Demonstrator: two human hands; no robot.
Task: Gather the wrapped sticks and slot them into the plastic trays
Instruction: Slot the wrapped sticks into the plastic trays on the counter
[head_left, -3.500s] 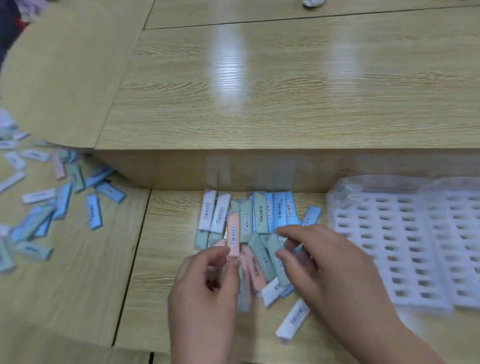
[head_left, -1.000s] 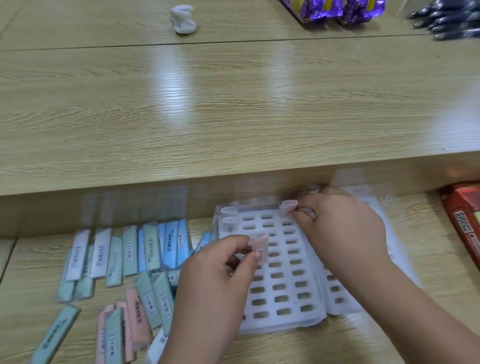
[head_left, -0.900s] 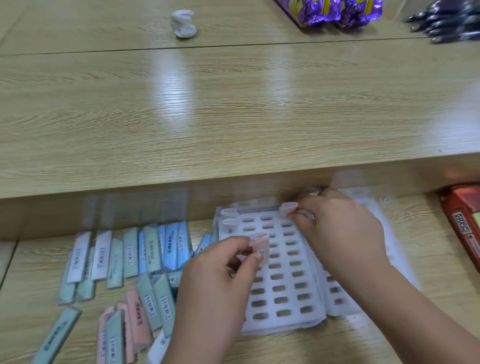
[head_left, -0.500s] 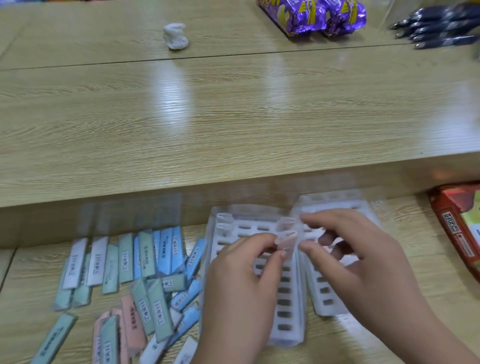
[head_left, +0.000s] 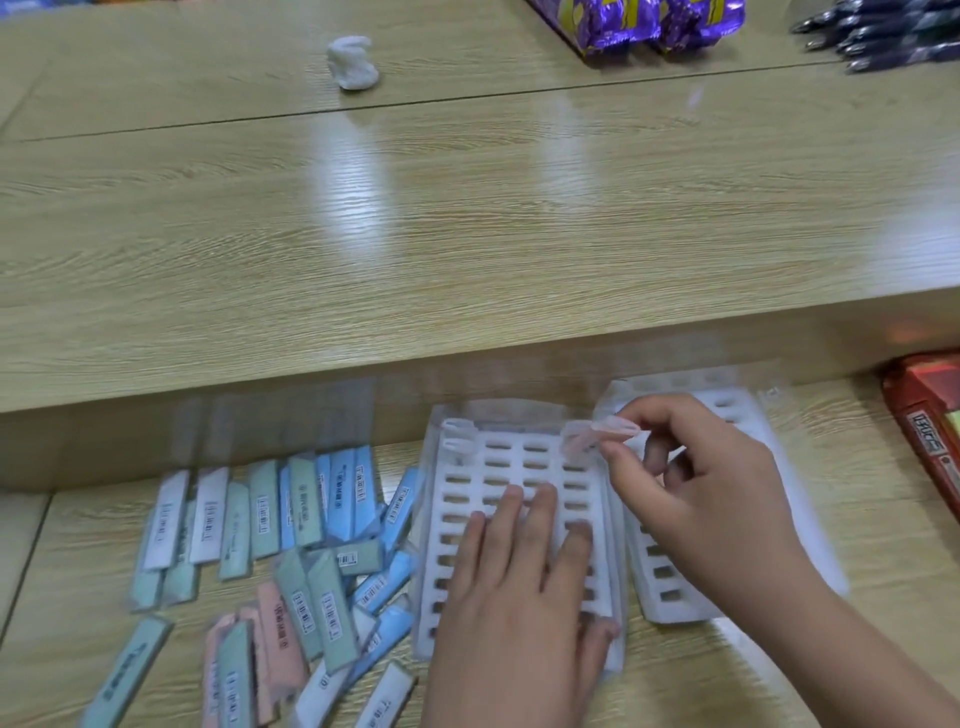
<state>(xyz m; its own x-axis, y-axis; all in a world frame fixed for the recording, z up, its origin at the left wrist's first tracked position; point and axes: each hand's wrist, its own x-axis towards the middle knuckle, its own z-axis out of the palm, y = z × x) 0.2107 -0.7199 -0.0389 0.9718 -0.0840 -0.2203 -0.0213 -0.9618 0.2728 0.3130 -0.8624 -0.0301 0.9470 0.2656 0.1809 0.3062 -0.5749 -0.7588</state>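
The right hand (head_left: 711, 499) now pinches the pink stick (head_left: 602, 434) over the far edge of the tray (head_left: 511, 460); the left hand (head_left: 514, 587), which held it before, lies flat on the tray, fingers straight, loose sticks (head_left: 291, 519) scattered just left

Single wide-angle view, worn on the head. Faces forward and down, tilted steeply over the near, lower desk (head_left: 883, 540) from close above, with the trays (head_left: 524, 460) just below centre. Takes in the raised desk level (head_left: 467, 234) beyond, up to the top edge.
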